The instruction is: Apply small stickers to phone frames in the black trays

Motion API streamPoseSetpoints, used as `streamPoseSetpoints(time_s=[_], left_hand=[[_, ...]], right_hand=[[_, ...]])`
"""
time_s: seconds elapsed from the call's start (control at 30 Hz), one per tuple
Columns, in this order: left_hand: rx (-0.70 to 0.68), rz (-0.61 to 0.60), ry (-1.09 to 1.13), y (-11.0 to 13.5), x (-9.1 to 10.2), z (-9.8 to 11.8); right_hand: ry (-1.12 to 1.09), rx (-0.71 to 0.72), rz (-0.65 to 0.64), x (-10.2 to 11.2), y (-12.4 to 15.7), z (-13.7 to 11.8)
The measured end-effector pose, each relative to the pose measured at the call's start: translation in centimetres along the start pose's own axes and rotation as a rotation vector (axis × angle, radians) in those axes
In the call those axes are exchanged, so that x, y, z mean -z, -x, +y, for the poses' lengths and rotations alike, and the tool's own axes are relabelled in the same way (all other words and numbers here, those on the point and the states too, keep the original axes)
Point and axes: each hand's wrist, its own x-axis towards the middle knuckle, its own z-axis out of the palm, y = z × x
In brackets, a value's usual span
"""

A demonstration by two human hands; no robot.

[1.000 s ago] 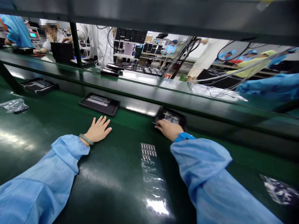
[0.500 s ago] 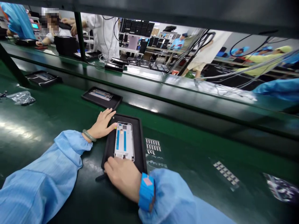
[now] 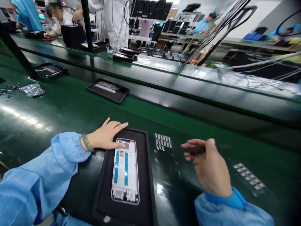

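Observation:
A white phone frame [image 3: 132, 175] with two blue strips lies in a black foam tray [image 3: 146, 191] in front of me. My left hand [image 3: 105, 135] is open, its fingers spread over the tray's far left corner and its thumb touching the top of the phone frame. To the right of the tray, my right hand [image 3: 213, 166] is raised above the bench, its fingers closed around a dark slim tool [image 3: 197, 150]; blur hides the tool's exact kind. Between the tray and that hand lies a sheet of small silvery parts [image 3: 163, 142] in rows.
A second sheet of small parts [image 3: 249, 176] lies at the right. Farther back stand another black tray with a phone frame [image 3: 108, 91] and a third tray [image 3: 51, 70]. A clear plastic bag [image 3: 33, 90] lies at the left. A raised shelf [image 3: 150, 75] runs across the bench.
My right hand has left the near end of the phone frame and moved right, past the silvery parts. My left hand stays at the tray's far left side. The view has shifted.

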Motion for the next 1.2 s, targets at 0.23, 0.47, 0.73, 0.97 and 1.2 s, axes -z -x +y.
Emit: streamPoseSetpoints(time_s=[0.23, 0.47, 0.73, 0.97, 1.2], left_hand=[[-0.219, -0.014, -0.155, -1.4, 0.5, 4.7], [-0.439, -0.051, -0.136, -5.8, -3.3, 9.6], [-0.394, -0.096, -0.114, -7.3, -4.5, 9.4], [-0.294, 0.022, 0.226, -6.6, -2.5, 9.2], [-0.009, 0.156, 0.782, -4.4, -0.6, 9.1]], right_hand=[[-0.051, -0.154, -0.021, 0.4, -1.4, 3.0], [0.022, -0.152, -0.046, -1.0, -0.7, 3.2], [-0.061, -0.225, -0.047, -1.5, -1.2, 2.7], [-0.240, -0.180, -0.040, -1.6, 0.4, -0.1], [-0.279, -0.046, -0.163, -5.0, 3.6, -1.8]])
